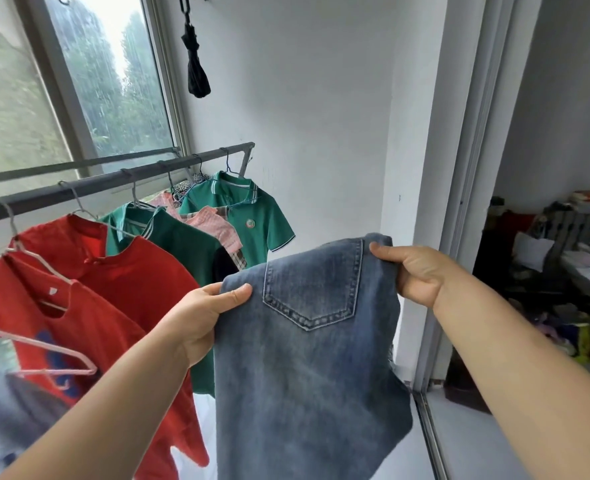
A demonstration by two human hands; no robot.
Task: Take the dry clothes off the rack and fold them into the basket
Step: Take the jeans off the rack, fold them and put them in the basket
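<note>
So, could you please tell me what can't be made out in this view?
Head view only.
- basket: nowhere in frame.
- jeans: legs cut off by the bottom edge.
- left hand and right hand: fingers mostly hidden behind the denim.
- grey garment, lower left: blurred, cropped by the edge.
- pink checked garment: mostly covered by the green polo shirts.

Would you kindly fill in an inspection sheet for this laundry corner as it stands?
Surface: grey floor, only partly seen.
Job's things: blue jeans held up clear of the rail; red shirts and green polo shirts hang on it.
Clutter: piled things in the side room.
Hands: left hand and right hand each grip the jeans' top edge.
Cables: nothing seen.
Surroundings: window, white wall, black umbrella hanging.
</note>
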